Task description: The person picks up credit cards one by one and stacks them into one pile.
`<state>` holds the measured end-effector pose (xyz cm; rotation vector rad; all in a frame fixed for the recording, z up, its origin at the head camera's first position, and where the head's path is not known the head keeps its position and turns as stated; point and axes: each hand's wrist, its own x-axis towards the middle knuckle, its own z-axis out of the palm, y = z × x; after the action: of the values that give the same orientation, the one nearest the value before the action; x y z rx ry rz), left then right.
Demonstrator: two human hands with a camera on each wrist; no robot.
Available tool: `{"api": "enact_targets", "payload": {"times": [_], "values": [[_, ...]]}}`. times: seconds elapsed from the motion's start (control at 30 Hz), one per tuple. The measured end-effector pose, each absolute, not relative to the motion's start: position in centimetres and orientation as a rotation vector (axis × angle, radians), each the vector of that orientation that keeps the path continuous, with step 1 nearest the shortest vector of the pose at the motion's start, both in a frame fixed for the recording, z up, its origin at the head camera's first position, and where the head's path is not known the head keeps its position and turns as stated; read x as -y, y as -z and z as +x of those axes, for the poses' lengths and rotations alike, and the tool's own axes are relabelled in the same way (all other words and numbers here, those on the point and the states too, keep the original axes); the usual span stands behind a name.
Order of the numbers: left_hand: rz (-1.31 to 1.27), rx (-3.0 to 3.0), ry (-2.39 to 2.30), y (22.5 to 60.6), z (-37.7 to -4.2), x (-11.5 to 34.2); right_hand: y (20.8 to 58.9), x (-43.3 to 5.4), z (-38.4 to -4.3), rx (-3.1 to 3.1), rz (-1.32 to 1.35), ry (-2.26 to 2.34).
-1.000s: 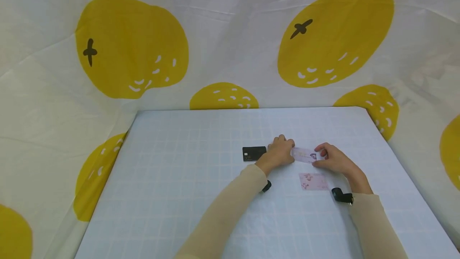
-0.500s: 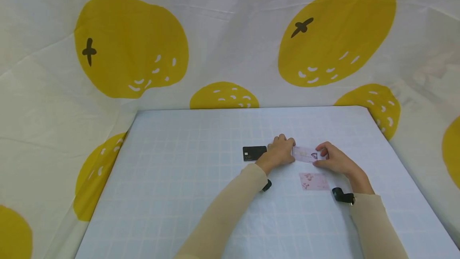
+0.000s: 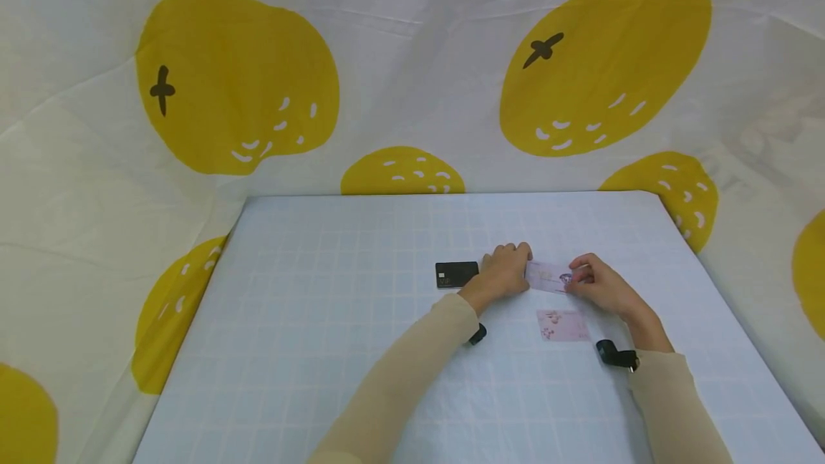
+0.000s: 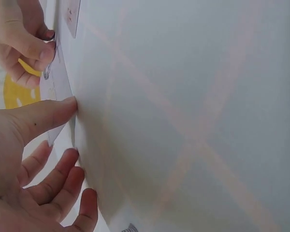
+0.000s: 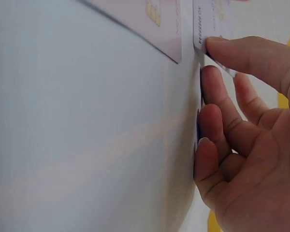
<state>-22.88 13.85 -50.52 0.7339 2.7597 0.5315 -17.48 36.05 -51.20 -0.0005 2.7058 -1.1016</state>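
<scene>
A pale lilac card (image 3: 546, 276) with a small dark motif lies between the two hands in the head view. My left hand (image 3: 503, 274) holds its left end, thumb at the near corner and index finger at the far one. At the other end, my right hand (image 3: 602, 286) pinches the card between thumb and fingers. In the left wrist view, the lilac card (image 4: 63, 82) appears tilted up from the cloth. Printed digits show on the lilac card (image 5: 200, 24) beside my right thumb in the right wrist view; other fingertips of that hand rest on the cloth.
A pink patterned card (image 3: 563, 326) lies flat just nearer than the lilac one. Left of my left hand is a black card (image 3: 456, 274) marked VIP, partly covered by that hand. A pale checked cloth (image 3: 322, 349) covers the table, with a fruit-print sheet (image 3: 419, 77) behind.
My right thumb and fingers have drawn together onto the lilac card's right end. My left hand has shifted very slightly right. The pink and black cards have not moved.
</scene>
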Motion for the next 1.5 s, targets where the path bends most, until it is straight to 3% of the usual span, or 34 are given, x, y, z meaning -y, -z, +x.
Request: {"api": "enact_targets", "payload": {"times": [0.8,1.5], "values": [[0.704,-2.700,-0.797,49.8,-22.7,-12.6,50.4,-34.8,-16.4,-2.767,0.083,1.263],[0.657,-2.576,-1.195,48.5,-22.4,-4.3,49.8,-29.0,-17.5,-2.586,-0.098,1.706]]}}
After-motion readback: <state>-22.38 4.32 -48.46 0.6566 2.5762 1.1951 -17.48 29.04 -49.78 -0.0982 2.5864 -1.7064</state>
